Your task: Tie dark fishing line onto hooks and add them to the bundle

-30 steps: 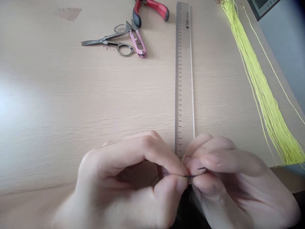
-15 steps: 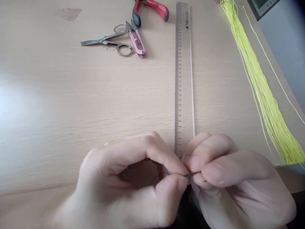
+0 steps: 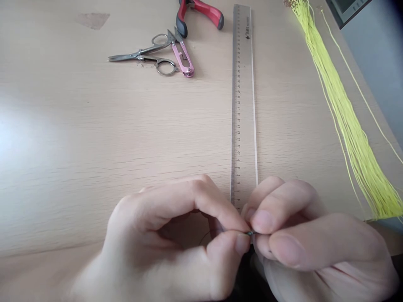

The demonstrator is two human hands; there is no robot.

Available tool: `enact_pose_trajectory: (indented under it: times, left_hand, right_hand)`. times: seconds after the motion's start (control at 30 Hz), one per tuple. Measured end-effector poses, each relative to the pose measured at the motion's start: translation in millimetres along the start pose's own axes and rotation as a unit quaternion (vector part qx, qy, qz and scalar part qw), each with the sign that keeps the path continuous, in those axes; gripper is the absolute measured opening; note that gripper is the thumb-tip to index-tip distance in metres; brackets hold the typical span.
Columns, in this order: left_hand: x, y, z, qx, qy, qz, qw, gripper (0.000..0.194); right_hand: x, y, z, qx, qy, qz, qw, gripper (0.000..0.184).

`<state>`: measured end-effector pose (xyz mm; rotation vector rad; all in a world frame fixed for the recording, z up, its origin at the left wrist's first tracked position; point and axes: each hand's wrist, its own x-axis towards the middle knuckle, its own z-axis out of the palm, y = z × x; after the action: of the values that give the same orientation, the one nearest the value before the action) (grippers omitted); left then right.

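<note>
My left hand (image 3: 176, 235) and my right hand (image 3: 299, 230) meet at the bottom middle of the view. Between their thumbs and forefingers they pinch a tiny dark metal piece (image 3: 250, 233), mostly hidden by the fingertips. A thin dark thread (image 3: 204, 238) curves down inside the left hand's hollow. The low end of a steel ruler (image 3: 243, 126) lies just behind my fingers, and my right fingers overlap it.
Thread snips with pink handles (image 3: 182, 54) and steel scissors (image 3: 141, 54) lie at the far side, with red-handled pliers (image 3: 200, 14) behind. A bundle of yellow cords (image 3: 349, 117) runs along the right. The wooden table (image 3: 94, 126) ends at lower right.
My right thumb has moved across and now covers more of the pinch point, and the right hand has rolled slightly. The left hand and the tiny piece stay almost in place.
</note>
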<state>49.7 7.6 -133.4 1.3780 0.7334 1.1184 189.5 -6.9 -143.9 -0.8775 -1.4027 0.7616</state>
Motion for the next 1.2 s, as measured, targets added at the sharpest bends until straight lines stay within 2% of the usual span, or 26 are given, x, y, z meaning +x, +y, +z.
enact_pose_trajectory:
  times: [0.17,0.37,0.47,0.63,0.83,1.0,1.07,1.13,1.2]
  left_hand:
    - [-1.6,0.2,-3.0,0.01,-0.003,-0.003,1.0,0.029]
    - [0.7,2.6,-2.4,0.025,-0.005,-0.025,0.999,0.033]
    - [1.3,1.6,-1.8,0.03,-0.008,-0.003,1.0,0.035]
    - [1.9,1.1,-3.2,0.033,-0.009,-0.001,0.999,0.037]
    - [1.0,2.7,-2.3,0.023,0.005,0.023,0.999,0.036]
    - [-2.7,-0.8,-2.4,0.0,0.007,0.023,1.0,0.03]
    - [-3.3,-1.8,-2.7,-0.025,-0.001,0.017,1.0,0.027]
    - [-2.6,-1.5,-2.9,-0.053,-0.004,0.012,0.998,0.026]
    - [-0.9,0.1,-3.0,-0.062,-0.004,0.002,0.998,0.026]
  right_hand:
    - [-1.9,-1.1,-5.6,0.016,-0.043,0.018,0.999,0.028]
    - [6.6,-1.6,2.1,0.015,-0.043,-0.047,0.998,0.031]
    - [9.2,-1.6,10.9,0.032,-0.015,-0.056,0.998,0.03]
    - [6.0,-3.2,18.6,-0.007,0.1,-0.024,0.995,0.024]
    - [2.7,-8.4,17.9,-0.026,0.085,0.044,0.995,0.01]
    - [2.5,-13.2,29.7,-0.051,0.157,0.131,0.978,0.01]
    - [2.6,-11.3,30.9,-0.041,0.16,0.112,0.98,0.01]
    - [2.5,-8.5,29.5,-0.022,0.138,0.067,0.988,0.01]
    - [2.5,-7.2,27.9,-0.021,0.128,0.06,0.99,0.011]
